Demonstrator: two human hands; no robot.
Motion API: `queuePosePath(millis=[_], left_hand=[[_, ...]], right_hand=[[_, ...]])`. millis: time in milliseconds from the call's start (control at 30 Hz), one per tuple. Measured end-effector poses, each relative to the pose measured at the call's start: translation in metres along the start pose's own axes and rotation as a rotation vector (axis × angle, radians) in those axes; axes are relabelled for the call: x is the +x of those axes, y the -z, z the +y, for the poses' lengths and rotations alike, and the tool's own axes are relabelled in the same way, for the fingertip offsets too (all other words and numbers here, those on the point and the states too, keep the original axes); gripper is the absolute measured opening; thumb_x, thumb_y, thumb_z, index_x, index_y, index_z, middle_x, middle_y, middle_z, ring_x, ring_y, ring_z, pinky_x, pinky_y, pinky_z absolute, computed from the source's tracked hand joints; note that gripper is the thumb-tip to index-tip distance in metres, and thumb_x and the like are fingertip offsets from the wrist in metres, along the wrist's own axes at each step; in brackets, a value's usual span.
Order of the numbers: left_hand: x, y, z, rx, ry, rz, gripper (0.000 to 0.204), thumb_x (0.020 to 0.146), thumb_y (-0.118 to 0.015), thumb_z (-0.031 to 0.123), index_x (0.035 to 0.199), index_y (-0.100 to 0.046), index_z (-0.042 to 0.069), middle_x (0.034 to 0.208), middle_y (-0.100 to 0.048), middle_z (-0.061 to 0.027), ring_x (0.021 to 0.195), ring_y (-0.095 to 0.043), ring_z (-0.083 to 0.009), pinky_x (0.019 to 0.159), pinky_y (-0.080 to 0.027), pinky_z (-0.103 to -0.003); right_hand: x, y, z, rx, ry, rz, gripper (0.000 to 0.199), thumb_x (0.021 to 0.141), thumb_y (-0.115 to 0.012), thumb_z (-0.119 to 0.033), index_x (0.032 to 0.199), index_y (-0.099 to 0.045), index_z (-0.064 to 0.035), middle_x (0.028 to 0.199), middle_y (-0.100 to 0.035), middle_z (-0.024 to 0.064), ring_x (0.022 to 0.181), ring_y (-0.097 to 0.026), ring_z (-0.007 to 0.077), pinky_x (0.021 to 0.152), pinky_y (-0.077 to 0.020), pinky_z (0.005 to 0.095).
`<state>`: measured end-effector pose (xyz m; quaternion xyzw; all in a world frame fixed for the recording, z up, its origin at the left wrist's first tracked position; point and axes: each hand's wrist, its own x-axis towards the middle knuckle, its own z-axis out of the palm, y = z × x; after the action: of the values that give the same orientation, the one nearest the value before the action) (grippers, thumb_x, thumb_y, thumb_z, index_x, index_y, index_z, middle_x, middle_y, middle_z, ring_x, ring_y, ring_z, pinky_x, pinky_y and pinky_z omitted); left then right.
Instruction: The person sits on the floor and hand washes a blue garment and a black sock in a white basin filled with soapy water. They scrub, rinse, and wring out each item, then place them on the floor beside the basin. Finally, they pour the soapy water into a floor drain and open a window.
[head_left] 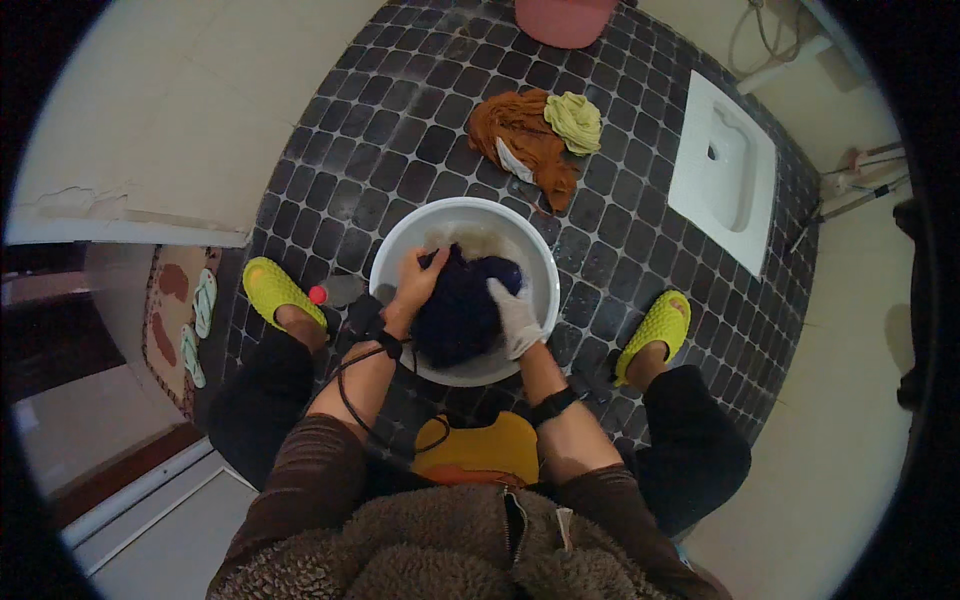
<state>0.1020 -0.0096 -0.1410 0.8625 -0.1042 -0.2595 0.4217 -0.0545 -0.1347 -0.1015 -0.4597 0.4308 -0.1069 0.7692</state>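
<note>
Head camera view, looking down on a dark tiled floor [335, 190]: at far left, pale green sandals [204, 302] rest on a patterned mat [170, 335] near a lime-green clog [268, 287] worn on the person's left foot. Just right of it is a small red object [318, 295]. The left hand [415, 285] has its grip closed on a bunch of navy cloth [457, 315], which lies heaped in a round white basin [551, 285] holding cloudy water. Below the basin shows a yellow seat [478, 450]. The right hand [516, 318], whitish up to the wrist, lies against the cloth's right side; whether its grip is closed cannot be told. Beyond the basin lie a rust-brown garment [520, 130] and a yellow-green cloth [574, 122], touching, with a pink tub [566, 22] farther off. A matching clog [658, 330] and a white squat toilet [690, 185] stand to the right.
</note>
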Motion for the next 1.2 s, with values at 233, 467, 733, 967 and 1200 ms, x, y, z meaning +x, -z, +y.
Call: queuePosePath(millis=[233,467,733,967,1200], left_hand=[[-0.086,-0.042,-0.03,0.276,0.13,0.058,0.078,0.065,-0.071,0.048,0.117,-0.047,-0.005,0.106,-0.055,-0.0202,0.1,-0.053,-0.0301,0.083,-0.043,-0.038],[-0.102,-0.02,0.102,0.427,0.187,-0.655,0.051,0.063,-0.069,0.034,0.088,-0.06,-0.009,0.085,-0.063,-0.0215,0.079,-0.062,-0.0295,0.07,-0.049,-0.037],[-0.148,0.092,0.224,-0.113,-0.254,-0.634,0.032,0.069,-0.064,0.017,0.09,-0.06,-0.008,0.084,-0.063,-0.0106,0.076,-0.058,-0.0162,0.069,-0.046,-0.029],[-0.134,0.142,0.231,-0.745,0.094,-0.664,0.034,0.076,-0.062,0.018,0.104,-0.058,-0.001,0.095,-0.064,-0.0107,0.085,-0.063,-0.0188,0.076,-0.051,-0.031],[-0.073,0.101,0.122,-0.533,0.296,-0.495,0.046,0.079,-0.055,0.056,0.097,-0.062,0.014,0.083,-0.063,-0.0018,0.066,-0.06,-0.0125,0.048,-0.046,-0.027]], right_hand=[[0.005,0.022,0.066,-0.388,-0.144,0.181,0.088,0.073,-0.07,-0.04,0.139,-0.022,-0.0061,0.134,-0.036,0.0151,0.121,-0.037,0.0287,0.098,-0.034,0.0384],[-0.017,0.024,0.016,0.477,-0.553,-0.101,0.069,0.08,-0.057,-0.052,0.13,-0.042,-0.0075,0.122,-0.051,0.0103,0.11,-0.049,0.0263,0.095,-0.0392,0.0399],[-0.01,0.003,-0.018,0.699,-0.307,-0.327,0.044,0.085,-0.051,-0.035,0.117,-0.053,-0.0044,0.111,-0.059,0.0107,0.098,-0.057,0.0261,0.089,-0.0452,0.0414],[-0.053,-0.027,-0.054,0.721,-0.032,-0.624,0.049,0.092,-0.034,-0.038,0.123,-0.046,-0.0012,0.119,-0.054,0.0132,0.11,-0.051,0.0281,0.096,-0.0403,0.0408],[-0.114,-0.037,-0.111,0.792,-0.409,-0.479,0.042,0.082,-0.063,-0.027,0.115,-0.052,-0.0044,0.095,-0.063,0.0091,0.077,-0.064,0.0213,0.063,-0.0551,0.0304]])
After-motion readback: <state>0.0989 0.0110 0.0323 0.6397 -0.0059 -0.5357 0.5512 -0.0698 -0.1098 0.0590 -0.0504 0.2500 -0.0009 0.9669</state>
